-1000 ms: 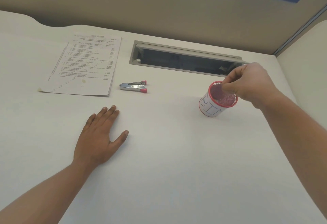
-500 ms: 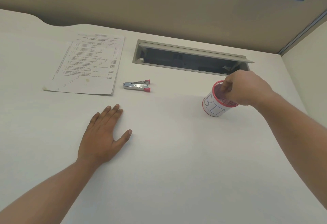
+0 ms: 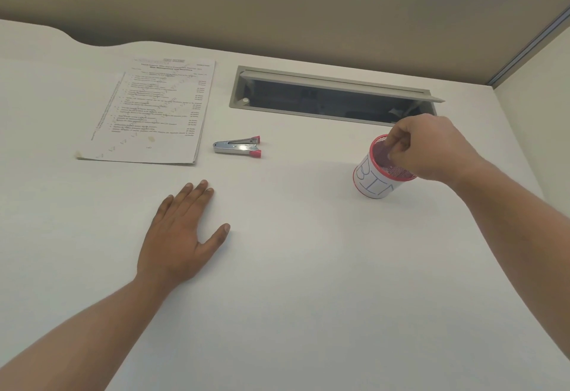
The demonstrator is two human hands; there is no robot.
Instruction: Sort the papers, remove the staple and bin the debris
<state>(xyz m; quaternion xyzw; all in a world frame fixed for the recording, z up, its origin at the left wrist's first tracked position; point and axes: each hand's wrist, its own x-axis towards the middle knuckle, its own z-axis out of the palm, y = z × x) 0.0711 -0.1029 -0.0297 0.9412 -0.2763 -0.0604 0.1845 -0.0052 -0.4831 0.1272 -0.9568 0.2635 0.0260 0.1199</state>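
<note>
Red-rimmed bin (image 3: 374, 184) sits under right hand (image 3: 431, 147), fingers curled, grasp indeterminate; left hand (image 3: 182, 236) flat, fingers straight, on desk (image 3: 308, 282).

The right hand (image 3: 431, 148) hangs over the mouth of the red-rimmed bin (image 3: 373, 187), its fingers curled down with the tips at the rim; whether they pinch something is too small to see. The left hand (image 3: 182, 236) lies flat on the white desk (image 3: 308, 282). The staple remover (image 3: 237, 147) lies just beside the papers (image 3: 154, 113), apart from both hands
</note>
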